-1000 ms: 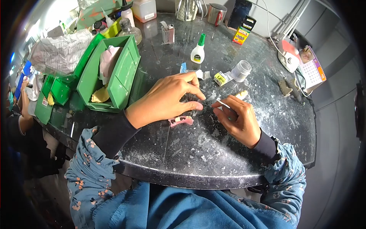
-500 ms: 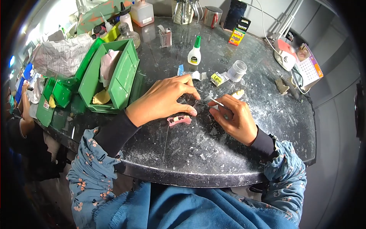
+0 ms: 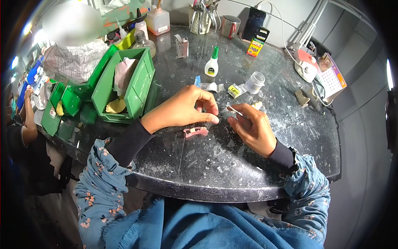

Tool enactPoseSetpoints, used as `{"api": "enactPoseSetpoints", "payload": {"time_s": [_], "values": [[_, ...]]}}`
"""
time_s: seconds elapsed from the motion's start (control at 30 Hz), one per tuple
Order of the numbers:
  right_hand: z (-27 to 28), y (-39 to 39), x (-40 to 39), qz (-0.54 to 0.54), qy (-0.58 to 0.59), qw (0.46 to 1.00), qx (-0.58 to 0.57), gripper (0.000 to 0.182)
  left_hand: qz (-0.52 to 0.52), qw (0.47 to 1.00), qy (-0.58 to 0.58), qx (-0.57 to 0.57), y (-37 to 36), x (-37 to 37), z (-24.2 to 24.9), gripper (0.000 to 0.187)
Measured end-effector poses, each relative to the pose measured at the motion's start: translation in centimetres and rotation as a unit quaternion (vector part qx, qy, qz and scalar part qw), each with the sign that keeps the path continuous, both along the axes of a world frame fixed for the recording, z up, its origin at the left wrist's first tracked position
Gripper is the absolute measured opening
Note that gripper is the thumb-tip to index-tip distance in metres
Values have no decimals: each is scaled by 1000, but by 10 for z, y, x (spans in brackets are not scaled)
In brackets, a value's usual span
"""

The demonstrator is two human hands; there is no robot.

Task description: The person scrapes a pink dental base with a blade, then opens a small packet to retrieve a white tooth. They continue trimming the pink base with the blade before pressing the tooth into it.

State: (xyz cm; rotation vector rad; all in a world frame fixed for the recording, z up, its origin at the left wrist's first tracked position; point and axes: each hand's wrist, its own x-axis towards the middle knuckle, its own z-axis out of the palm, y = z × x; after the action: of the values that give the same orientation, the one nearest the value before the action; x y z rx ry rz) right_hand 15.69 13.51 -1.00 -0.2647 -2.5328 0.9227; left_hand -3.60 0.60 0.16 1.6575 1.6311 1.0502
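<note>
My left hand (image 3: 182, 107) is over the table with thumb and index finger curled close together; whatever is between the tips is too small to make out. Just below it lies a pink denture piece (image 3: 195, 132) with a few pale teeth, untouched on the table. My right hand (image 3: 255, 128) pinches a thin, pale stick-like tool (image 3: 235, 110) between thumb and index finger, its end pointing toward my left hand. Partly hidden behind the right hand is a small yellowish piece (image 3: 257, 105). Beyond the hands are a clear plastic jar (image 3: 254, 83) and a small yellow-labelled packet (image 3: 236, 90).
A white glue bottle with a green cap (image 3: 212, 66) stands mid-table. Green bins (image 3: 139, 89) on the left hold a yellowish cast (image 3: 115, 106). At the back are a metal cup (image 3: 230, 26) and a yellow-black box (image 3: 257, 42). Another person's arm (image 3: 29, 118) shows far left.
The thumb and index finger of my left hand have come closer together. My right hand keeps its pinch on the tool. The view has shifted slightly.
</note>
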Motion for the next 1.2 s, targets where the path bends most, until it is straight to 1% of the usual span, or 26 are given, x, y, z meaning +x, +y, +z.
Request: {"api": "enactPoseSetpoints", "payload": {"time_s": [0.1,0.13,0.23,0.33,0.43,0.53,0.63,0.73,0.83,0.93,1.03,1.07,1.2], "values": [[3,-1,1,-7,-5,1000,-6,26,-6,989,-142,30,2,2,-5,23],[5,-3,1,-10,-6,1000,-12,26,2,987,-155,40,3,4,-3,22],[12,-9,2,-10,-13,996,-92,23,34,957,-284,-47,-4,13,13,15],[17,-13,4,-1,11,991,-131,19,23,939,-340,-54,-3,15,5,15],[-3,-5,0,32,89,987,-131,16,31,934,-352,-61,-4,18,6,17],[6,-11,4,17,54,977,-203,16,42,932,-357,-37,-2,18,2,19],[6,-11,5,-6,39,963,-266,16,64,939,-336,-21,-4,22,12,22],[4,-12,3,0,63,963,-261,16,58,959,-275,-30,-2,16,2,19],[7,-12,5,-14,29,963,-269,16,42,968,-222,110,6,16,-12,21],[5,-8,5,12,18,975,-222,21,68,965,-216,134,7,18,-11,19],[18,-12,8,27,-11,906,-422,30,93,950,-281,94,0,21,5,18],[16,-12,7,31,-47,911,-408,34,89,949,-285,104,1,19,4,17],[18,-17,7,89,-59,935,-338,35,98,954,-252,130,4,19,-2,18]]}}
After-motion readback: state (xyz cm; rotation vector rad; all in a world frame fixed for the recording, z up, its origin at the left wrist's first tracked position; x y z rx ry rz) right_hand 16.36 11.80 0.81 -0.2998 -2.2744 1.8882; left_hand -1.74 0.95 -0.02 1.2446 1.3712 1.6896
